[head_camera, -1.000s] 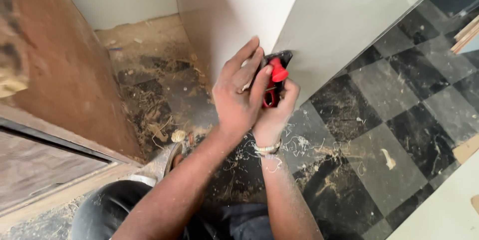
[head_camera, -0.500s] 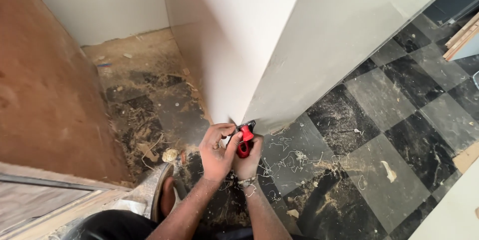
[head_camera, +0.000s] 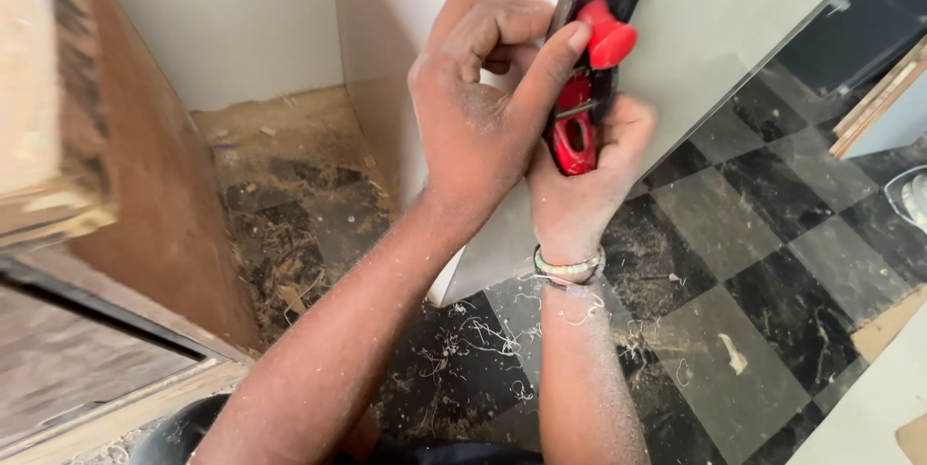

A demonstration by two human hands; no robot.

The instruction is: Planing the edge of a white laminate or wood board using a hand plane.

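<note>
A small red and black hand plane (head_camera: 582, 88) rests against the vertical edge of a white board (head_camera: 715, 11) that stands upright on the floor. My left hand (head_camera: 483, 108) wraps over the plane from the left, its thumb on the red front knob. My right hand (head_camera: 579, 185) grips the plane's rear from below. A beaded band sits on my right wrist. Both forearms are dusted with fine shavings.
A brown wooden panel (head_camera: 164, 204) stands at the left with a pale board end above it. Wood shavings (head_camera: 290, 253) litter the floor in the corner and below my arms. The black and grey checkered tile floor (head_camera: 772, 262) spreads to the right.
Both hands and the plane have moved from low on the board's edge near the floor up to high on it, close to the camera.
</note>
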